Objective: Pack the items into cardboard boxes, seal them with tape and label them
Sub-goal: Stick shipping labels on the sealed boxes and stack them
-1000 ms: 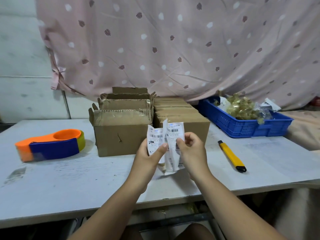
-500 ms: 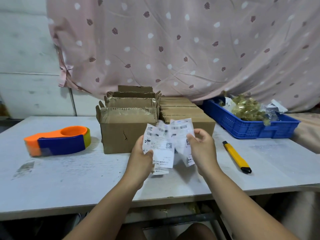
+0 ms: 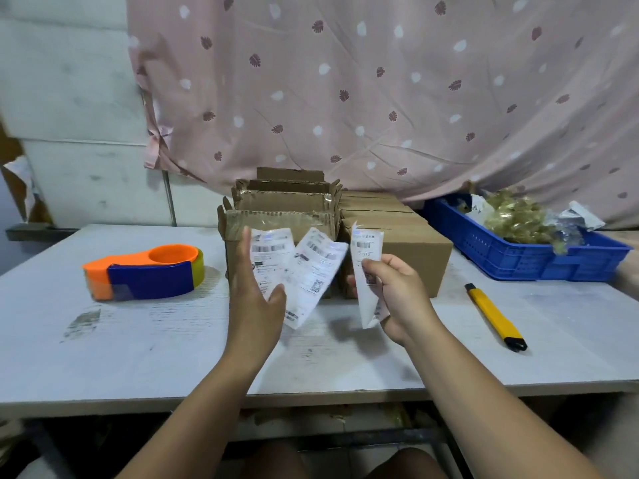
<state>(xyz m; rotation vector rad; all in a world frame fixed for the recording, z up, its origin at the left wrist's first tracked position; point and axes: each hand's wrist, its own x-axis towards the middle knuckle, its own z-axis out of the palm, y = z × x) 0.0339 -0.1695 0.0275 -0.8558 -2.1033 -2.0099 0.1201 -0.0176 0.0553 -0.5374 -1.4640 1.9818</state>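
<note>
I see left hand (image 3: pixel 256 302): thumb pinching two fanned shipping labels (image 3: pixel 313 271) against straight fingers. Right hand (image 3: pixel 397 295): fingers curled, pinching single label (image 3: pixel 366 250), long axis upright. Closed cardboard box (image 3: pixel 411 243) just beyond right fingertips. Right hand nearer, I judge.

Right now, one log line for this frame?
left hand: pinches two shipping labels | right hand: grips third label | tape dispenser, utility knife: on table
</note>
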